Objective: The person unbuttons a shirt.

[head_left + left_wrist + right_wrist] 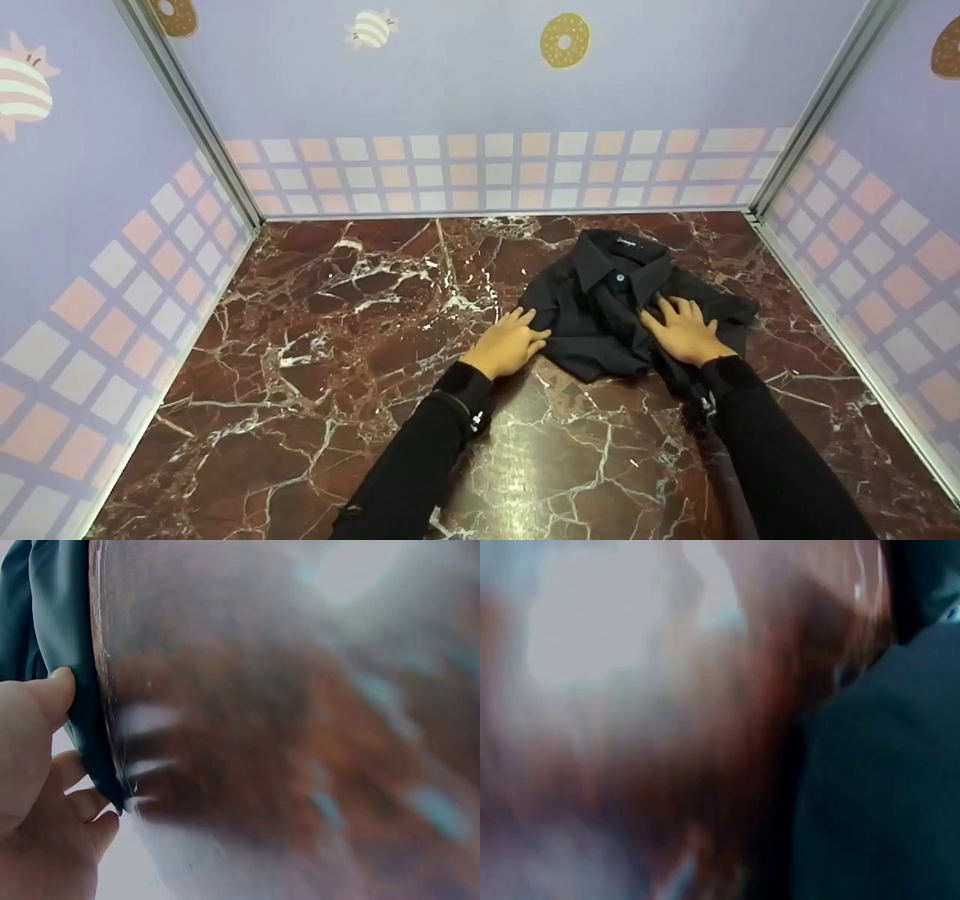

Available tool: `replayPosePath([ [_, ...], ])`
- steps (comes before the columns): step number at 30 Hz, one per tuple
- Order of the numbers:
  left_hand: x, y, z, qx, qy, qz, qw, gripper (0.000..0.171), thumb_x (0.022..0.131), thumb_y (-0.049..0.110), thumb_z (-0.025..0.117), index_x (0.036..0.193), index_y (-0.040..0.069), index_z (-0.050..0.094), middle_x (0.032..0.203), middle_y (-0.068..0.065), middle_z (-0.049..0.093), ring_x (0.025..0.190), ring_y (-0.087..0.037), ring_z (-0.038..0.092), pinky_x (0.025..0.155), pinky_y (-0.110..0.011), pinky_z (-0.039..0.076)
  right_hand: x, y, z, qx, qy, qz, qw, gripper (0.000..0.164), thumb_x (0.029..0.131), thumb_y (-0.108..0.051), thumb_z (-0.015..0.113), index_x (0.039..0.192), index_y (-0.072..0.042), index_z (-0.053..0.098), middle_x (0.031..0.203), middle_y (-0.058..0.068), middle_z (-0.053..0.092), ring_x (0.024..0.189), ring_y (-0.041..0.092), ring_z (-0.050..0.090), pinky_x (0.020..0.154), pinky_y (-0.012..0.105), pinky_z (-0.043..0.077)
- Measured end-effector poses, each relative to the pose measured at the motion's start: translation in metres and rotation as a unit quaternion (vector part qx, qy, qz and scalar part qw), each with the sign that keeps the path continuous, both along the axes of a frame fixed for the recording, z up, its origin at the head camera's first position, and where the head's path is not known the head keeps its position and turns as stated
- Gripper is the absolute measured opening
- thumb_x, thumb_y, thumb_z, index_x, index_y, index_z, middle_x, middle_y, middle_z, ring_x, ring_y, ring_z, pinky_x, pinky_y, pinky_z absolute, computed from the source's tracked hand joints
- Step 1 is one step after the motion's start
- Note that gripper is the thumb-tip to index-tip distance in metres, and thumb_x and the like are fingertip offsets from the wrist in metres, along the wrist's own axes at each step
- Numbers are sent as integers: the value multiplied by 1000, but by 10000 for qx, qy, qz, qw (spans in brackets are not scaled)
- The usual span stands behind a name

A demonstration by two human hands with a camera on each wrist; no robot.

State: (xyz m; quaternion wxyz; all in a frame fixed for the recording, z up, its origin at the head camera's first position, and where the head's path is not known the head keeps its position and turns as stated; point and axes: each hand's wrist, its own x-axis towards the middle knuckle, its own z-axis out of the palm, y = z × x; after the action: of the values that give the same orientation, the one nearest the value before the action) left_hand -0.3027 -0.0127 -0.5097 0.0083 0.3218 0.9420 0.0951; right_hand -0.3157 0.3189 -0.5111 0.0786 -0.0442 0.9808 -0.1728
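Note:
A black collared shirt [600, 330] lies crumpled on the marbled tabletop, its collar toward the back wall and one light button at the neck. My left hand [506, 345] rests at the shirt's left edge with fingers spread. In the left wrist view, the thumb of the left hand [37, 757] touches the dark cloth [67, 637], and the fingertips are partly hidden at its edge. On the right part of the shirt lies my right hand [686, 330], fingers spread over the fabric. Only dark cloth [885, 765] shows in the blurred right wrist view; the right hand is out of sight there.
Brown-red marbled tabletop [315, 390] stretches to the left and in front of the shirt. Lilac panels with a checked border enclose it: a back wall [480, 97], a left wall [97, 225] and a right wall [900, 150].

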Motion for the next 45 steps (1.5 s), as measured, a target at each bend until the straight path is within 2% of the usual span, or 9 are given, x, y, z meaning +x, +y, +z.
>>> replayPosePath([
  [5,2,-8,6,-18,381,77,9992,37,94,42,50,119,19,65,132,-11,52,127,-32,40,106,-42,26,4,-15,-4,120,86,71,9999,90,87,-73,13,149,-8,15,147,25,14,134,47,3,88,78,2],
  [8,1,-14,11,-11,757,198,9969,54,89,57,48,124,18,61,128,-9,55,125,-32,42,105,-43,28,6,-27,-4,176,126,130,9997,90,86,-74,13,149,-9,17,147,24,15,134,47,4,89,77,3],
  [10,-1,-18,12,-16,827,301,9961,70,84,66,46,133,16,53,134,-10,49,128,-32,39,105,-44,27,7,-35,-4,201,130,171,9996,91,86,-74,13,149,-9,17,147,24,15,134,47,5,89,77,4],
  [14,1,-27,9,-117,509,405,9978,96,77,77,42,144,9,34,148,-15,29,135,-33,24,108,-46,19,10,-52,-3,221,123,271,9993,90,86,-74,12,149,-11,18,147,23,16,134,46,4,90,77,4],
  [19,5,-34,-2,-158,-10,354,9992,110,73,82,39,147,2,19,152,-17,13,139,-32,13,108,-49,15,13,-73,-2,138,221,421,9988,88,87,-73,17,148,-11,23,147,21,20,134,48,6,91,76,4],
  [22,7,-37,-7,-342,-226,341,9986,112,72,82,41,148,4,15,153,-17,12,139,-32,12,108,-52,16,14,-84,-3,132,214,524,9983,87,86,-74,18,147,-12,26,147,19,21,134,47,7,92,76,4],
  [28,20,-48,-3,-867,-387,369,9948,106,73,81,42,150,14,14,153,-13,14,139,-32,11,105,-57,16,24,-100,-2,87,319,710,9969,86,86,-74,20,146,-13,30,146,17,24,135,45,8,93,75,5],
  [35,43,-68,-7,-786,-567,519,9939,105,73,81,42,150,16,13,154,-13,9,140,-33,5,105,-59,12,37,-121,-5,212,180,859,9959,88,84,-76,17,147,-16,29,148,15,21,136,44,5,93,75,4],
  [45,57,-76,0,-714,-810,624,9922,104,74,78,47,150,14,15,154,-14,9,140,-33,5,105,-59,12,49,-132,1,282,-72,959,9950,89,83,-78,16,148,-18,25,151,14,17,137,42,2,94,74,4],
])
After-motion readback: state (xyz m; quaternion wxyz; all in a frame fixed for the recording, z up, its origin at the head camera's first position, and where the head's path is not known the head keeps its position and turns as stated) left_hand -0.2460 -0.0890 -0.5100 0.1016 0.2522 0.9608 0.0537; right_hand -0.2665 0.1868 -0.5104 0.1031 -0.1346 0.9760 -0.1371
